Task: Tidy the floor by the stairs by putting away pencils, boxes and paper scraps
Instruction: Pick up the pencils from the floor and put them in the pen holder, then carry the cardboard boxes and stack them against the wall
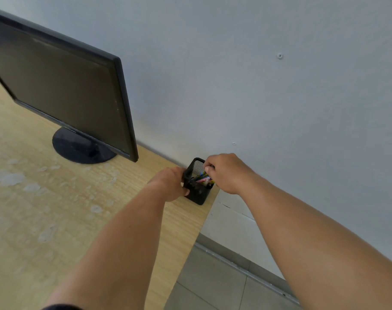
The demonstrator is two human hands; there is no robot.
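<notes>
A black mesh pencil holder [196, 194] stands at the far right corner of the wooden desk [56, 220], close to the wall. Several colourful pencils [203, 178] lie inside it. My left hand [171, 183] grips the holder's left side, thumb on its front wall. At the holder's right rim, my right hand [226, 173] has its fingers curled over the pencils' upper ends; the fingertips are partly hidden.
A black monitor [63, 90] on a round base [78, 148] stands on the desk to the left. The grey wall [257, 86] runs behind. The desk's right edge drops to a tiled floor [212, 283] with a skirting strip.
</notes>
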